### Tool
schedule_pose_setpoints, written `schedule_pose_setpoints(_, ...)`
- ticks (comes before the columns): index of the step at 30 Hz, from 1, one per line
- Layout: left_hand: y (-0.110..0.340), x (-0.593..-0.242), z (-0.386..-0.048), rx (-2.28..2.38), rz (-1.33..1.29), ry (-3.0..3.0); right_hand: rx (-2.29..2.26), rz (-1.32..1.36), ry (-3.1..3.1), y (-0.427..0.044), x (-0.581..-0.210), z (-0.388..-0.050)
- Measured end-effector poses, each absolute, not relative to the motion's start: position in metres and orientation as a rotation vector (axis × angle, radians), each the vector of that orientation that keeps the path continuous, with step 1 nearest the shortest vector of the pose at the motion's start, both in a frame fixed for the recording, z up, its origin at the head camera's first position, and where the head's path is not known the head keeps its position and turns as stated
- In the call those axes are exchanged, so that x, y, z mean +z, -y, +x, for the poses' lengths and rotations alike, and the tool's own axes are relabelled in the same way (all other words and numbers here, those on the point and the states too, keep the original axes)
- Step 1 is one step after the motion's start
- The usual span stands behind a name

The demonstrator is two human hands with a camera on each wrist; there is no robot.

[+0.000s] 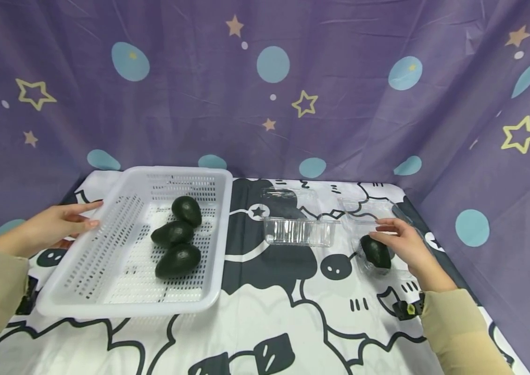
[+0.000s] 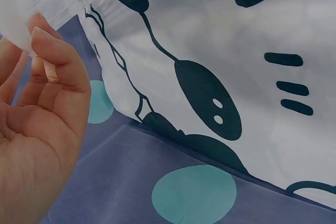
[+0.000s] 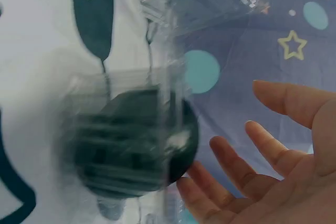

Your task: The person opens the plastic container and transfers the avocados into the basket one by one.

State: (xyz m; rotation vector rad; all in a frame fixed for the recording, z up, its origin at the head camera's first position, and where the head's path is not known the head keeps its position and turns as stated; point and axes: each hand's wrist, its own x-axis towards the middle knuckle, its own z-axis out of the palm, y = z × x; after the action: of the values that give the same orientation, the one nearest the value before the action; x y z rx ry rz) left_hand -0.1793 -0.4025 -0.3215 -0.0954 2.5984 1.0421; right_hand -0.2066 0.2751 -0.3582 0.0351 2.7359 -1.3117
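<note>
My left hand [image 1: 59, 224] is at the left side of a white perforated plastic basket [image 1: 225, 234], its fingertips against the rim. The left wrist view shows loosely bent fingers by the basket's edge [image 2: 16, 19]. Three dark green avocados [image 1: 178, 261] lie inside the basket, toward its right side. Over on the right, another avocado [image 1: 375, 251] sits in a clear plastic clamshell box [image 1: 370, 268]. Just above it is my right hand [image 1: 403, 245], fingers spread. In the right wrist view these fingers stand loose beside the avocado [image 3: 131, 145], gripping nothing; the box there is blurred.
An opened clear plastic box [image 1: 299, 232] stands mid-table, its lid raised behind it. The table carries a black-and-white cartoon cloth [image 1: 227, 333]. A purple curtain [image 1: 199, 104] with stars closes off the back and sides.
</note>
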Motion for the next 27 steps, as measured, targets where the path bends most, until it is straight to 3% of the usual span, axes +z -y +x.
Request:
schedule_pose_setpoints(9,0.403,-0.323,-0.178,1.100,-0.101,-2.586,-1.023,0.041,-2.768,-0.280,-0.375,-0.217)
schedule_pose_setpoints(27,0.405,-0.325,-0.179,1.083,-0.110,-2.587,-1.072,0.108,-2.677,-0.280,-0.387,-0.219)
